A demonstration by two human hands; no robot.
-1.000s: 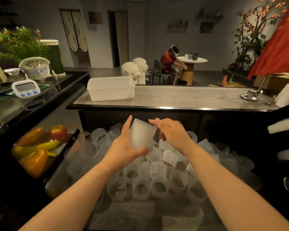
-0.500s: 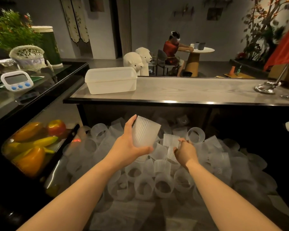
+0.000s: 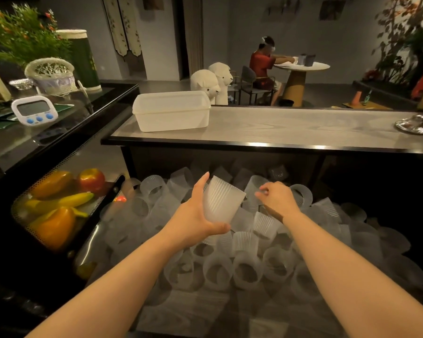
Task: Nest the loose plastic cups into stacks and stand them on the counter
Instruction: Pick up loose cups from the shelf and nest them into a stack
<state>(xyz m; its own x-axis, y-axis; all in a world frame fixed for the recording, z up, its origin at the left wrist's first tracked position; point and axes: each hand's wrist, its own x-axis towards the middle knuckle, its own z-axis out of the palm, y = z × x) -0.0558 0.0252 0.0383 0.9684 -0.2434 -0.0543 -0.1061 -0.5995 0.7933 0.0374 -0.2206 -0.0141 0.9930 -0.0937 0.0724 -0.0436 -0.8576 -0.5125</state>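
Head view: left hand (image 3: 193,220) fingers wrap a ribbed cup (image 3: 221,203), possibly a nested stack; right hand (image 3: 276,200) fingers curl over the loose pile (image 3: 242,262), grip unclear. Desk (image 3: 291,128) carries no stacks; nearly all cups remain.

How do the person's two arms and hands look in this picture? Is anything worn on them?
Both forearms are bare up to the bottom edge of the picture: no sleeves, no gloves. No watch, bracelet or ring can be seen on the left hand or the right hand. A small dark mark sits at the right wrist; what it is cannot be told. The fingernails look short and unpainted, though they are slightly blurred.
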